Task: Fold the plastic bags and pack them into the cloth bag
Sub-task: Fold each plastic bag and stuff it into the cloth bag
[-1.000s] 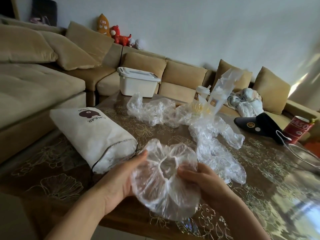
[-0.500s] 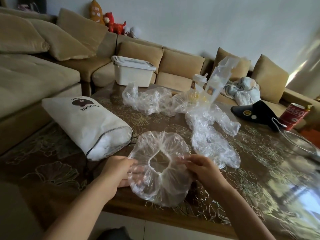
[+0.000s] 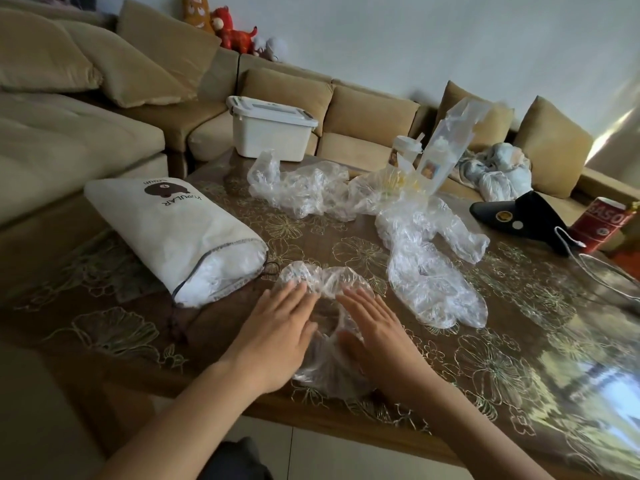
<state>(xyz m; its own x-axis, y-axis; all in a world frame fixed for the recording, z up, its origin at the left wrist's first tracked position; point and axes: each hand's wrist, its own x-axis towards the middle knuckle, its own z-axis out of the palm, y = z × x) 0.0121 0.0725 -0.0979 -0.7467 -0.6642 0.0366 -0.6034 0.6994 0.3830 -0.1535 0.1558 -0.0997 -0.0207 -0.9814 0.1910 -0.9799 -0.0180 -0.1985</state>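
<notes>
Palms down: left hand (image 3: 273,334) and right hand (image 3: 374,337) lie side by side, fingers straight, pressing a clear plastic bag (image 3: 322,276) onto the table (image 3: 485,344) near its front edge, gripping nothing. Cloth bag (image 3: 173,230) lies on its side just left, mouth open, plastic showing inside; more crumpled bags (image 3: 426,271) beyond.

One surface (image 3: 346,244) carries one cloth bag (image 3: 173,230), one lidded cup (image 3: 405,147), one black cap (image 3: 519,216), one red can (image 3: 602,223) and one white cable (image 3: 568,237). One plastic bag (image 3: 322,275) lies flat at the near edge. The crumpled heap (image 3: 426,271) beyond holds several more, at least three, overlapping too much for an exact count. On the sofa (image 3: 69,133) are one white lidded box (image 3: 270,133), one bundle of cloth (image 3: 498,168), three plush toys (image 3: 235,32) and five loose cushions (image 3: 554,143): three at the left end, two at the right.
</notes>
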